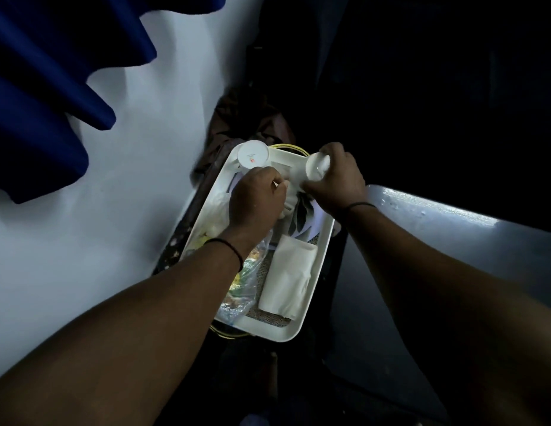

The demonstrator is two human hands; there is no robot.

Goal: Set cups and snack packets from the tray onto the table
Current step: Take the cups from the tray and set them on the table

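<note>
A white tray (311, 290) lies below me, between a pale surface on the left and a dark gap on the right. My right hand (335, 176) is closed around a white cup (317, 167) lying on its side at the tray's far right corner. My left hand (255, 198) is over the middle of the tray, fingers pinched on something small and white that I cannot identify. Another white cup (252, 155) stands bottom-up at the far left corner. A clear snack packet (243, 287) lies along the tray's left side, partly under my left forearm.
A folded white napkin (286, 281) lies in the near right of the tray. The pale table surface (114, 210) spreads to the left, with a blue curtain (37, 87) hanging over it. A grey ledge (452, 222) runs to the right. Brown cloth (237, 124) lies beyond the tray.
</note>
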